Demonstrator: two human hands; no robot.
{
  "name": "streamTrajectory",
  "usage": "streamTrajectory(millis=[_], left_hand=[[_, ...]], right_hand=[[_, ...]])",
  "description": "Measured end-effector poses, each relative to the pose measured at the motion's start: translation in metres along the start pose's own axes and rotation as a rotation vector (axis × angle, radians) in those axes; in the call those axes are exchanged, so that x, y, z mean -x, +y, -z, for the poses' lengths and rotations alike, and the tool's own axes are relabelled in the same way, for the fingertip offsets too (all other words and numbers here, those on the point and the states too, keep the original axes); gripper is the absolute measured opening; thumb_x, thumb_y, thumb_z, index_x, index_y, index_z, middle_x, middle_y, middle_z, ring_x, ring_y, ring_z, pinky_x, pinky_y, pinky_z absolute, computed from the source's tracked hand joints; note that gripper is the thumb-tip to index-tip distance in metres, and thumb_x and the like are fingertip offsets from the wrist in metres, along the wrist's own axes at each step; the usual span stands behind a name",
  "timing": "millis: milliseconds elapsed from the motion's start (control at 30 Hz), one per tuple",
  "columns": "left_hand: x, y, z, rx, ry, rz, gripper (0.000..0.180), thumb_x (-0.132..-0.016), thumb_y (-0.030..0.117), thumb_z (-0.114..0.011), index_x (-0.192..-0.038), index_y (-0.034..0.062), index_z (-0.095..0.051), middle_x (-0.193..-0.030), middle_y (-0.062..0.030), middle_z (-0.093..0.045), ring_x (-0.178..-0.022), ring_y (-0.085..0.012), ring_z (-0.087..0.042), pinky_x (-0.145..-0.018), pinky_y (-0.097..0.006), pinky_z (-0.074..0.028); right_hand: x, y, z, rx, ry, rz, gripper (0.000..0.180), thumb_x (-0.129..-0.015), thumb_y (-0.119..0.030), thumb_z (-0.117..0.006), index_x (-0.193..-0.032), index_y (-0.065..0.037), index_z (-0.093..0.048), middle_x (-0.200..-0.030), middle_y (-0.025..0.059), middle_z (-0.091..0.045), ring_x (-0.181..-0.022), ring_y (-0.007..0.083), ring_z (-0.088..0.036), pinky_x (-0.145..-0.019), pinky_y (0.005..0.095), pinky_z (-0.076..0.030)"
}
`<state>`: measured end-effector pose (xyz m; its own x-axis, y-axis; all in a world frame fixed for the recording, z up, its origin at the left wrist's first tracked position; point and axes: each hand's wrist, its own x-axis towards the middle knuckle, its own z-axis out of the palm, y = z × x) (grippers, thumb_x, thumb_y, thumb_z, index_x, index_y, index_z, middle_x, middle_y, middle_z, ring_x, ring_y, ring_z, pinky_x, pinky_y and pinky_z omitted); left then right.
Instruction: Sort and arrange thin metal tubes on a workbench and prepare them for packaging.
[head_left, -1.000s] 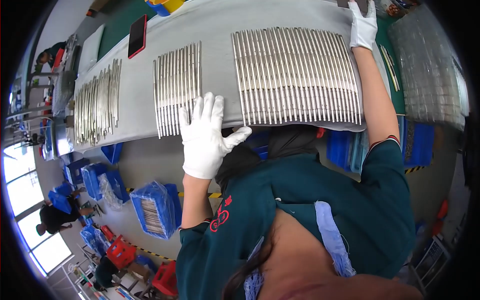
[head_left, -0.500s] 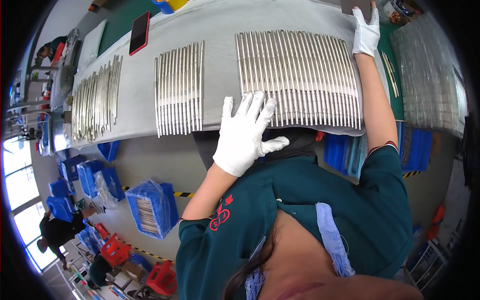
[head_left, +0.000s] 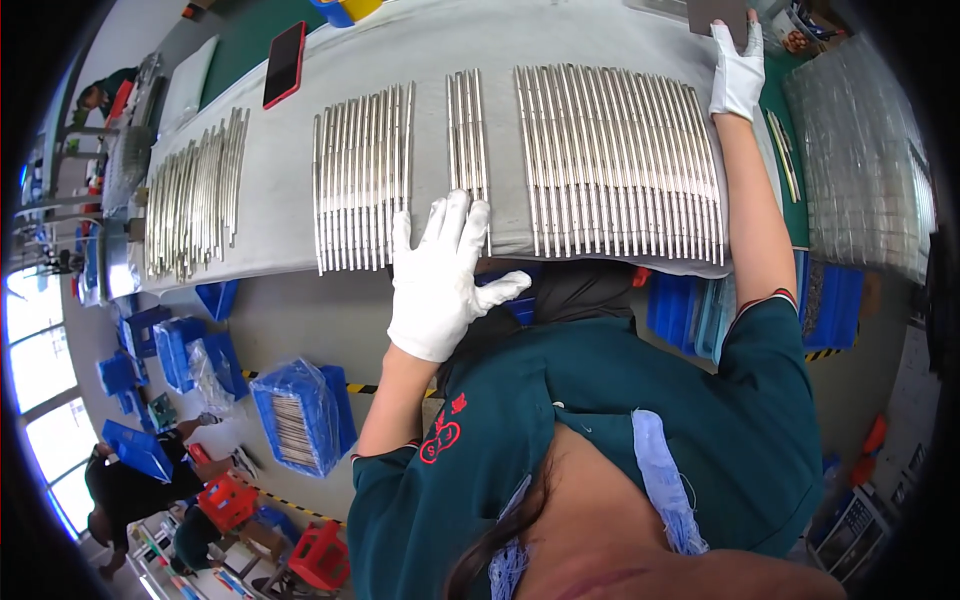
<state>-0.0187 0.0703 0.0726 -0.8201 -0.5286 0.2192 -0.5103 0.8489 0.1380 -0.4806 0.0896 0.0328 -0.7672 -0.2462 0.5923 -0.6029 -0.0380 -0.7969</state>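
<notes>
My left hand, in a white glove, lies with fingers stretched on the lower ends of a small group of thin metal rods. My right hand, gloved with bare fingertips, grips a dark grey-brown flat plate at the table's far right. To the right of the small group lies a wide row of metal rods, side by side. A narrower row of rods lies to its left, and a looser, uneven batch of rods lies farther left.
A grey cloth covers the table. A red-edged phone lies near the far edge. Bubble wrap or clear plastic stands at right. Below the table edge are blue bins; another person carries a blue bin at lower left.
My left hand has moved left, and a small group of rods now lies apart from the wide row. My right hand stays at the plate. The background person has moved.
</notes>
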Motion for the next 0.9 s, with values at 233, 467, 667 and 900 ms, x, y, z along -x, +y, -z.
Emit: streamTrajectory(millis=[233, 467, 667, 900], left_hand=[[-0.014, 0.019, -0.005, 0.107, -0.026, -0.084, 0.091, -0.074, 0.068, -0.066, -0.137, 0.0038, -0.053, -0.138, -0.0196, -0.055, -0.128, -0.0361, -0.053, -0.110, -0.062, -0.029], [-0.016, 0.020, -0.011, 0.127, -0.015, -0.150, 0.093, -0.078, 0.070, -0.062, -0.143, 0.0069, -0.047, -0.140, -0.0229, -0.053, -0.129, -0.0399, -0.051, -0.110, -0.064, -0.029], [-0.001, -0.002, 0.007, -0.012, -0.013, -0.015, 0.090, -0.077, 0.068, -0.066, -0.138, 0.0043, -0.053, -0.137, -0.0240, -0.054, -0.126, -0.0411, -0.053, -0.108, -0.062, -0.030], [-0.024, 0.023, 0.003, 0.143, -0.057, -0.161, 0.092, -0.077, 0.069, -0.064, -0.141, 0.0047, -0.050, -0.138, -0.0236, -0.053, -0.129, -0.0408, -0.050, -0.110, -0.061, -0.028]], right_hand=[[0.003, -0.003, -0.003, -0.017, 0.000, -0.005, 0.068, -0.089, -0.034, -0.075, -0.147, -0.009, -0.050, -0.136, 0.0098, -0.061, -0.119, 0.0161, -0.058, -0.102, 0.0278, -0.042], [0.010, -0.031, -0.005, 0.005, 0.005, -0.023, 0.066, -0.090, -0.035, -0.074, -0.145, -0.008, -0.052, -0.137, 0.0099, -0.061, -0.120, 0.0176, -0.057, -0.104, 0.0288, -0.041], [0.007, -0.032, -0.004, -0.009, -0.009, -0.023, 0.068, -0.089, -0.032, -0.076, -0.147, -0.007, -0.049, -0.136, 0.0116, -0.061, -0.118, 0.0175, -0.059, -0.103, 0.0286, -0.043], [0.010, -0.029, -0.005, -0.026, -0.013, -0.018, 0.069, -0.089, -0.032, -0.076, -0.147, -0.008, -0.049, -0.139, 0.0120, -0.059, -0.121, 0.0180, -0.057, -0.103, 0.0284, -0.042]])
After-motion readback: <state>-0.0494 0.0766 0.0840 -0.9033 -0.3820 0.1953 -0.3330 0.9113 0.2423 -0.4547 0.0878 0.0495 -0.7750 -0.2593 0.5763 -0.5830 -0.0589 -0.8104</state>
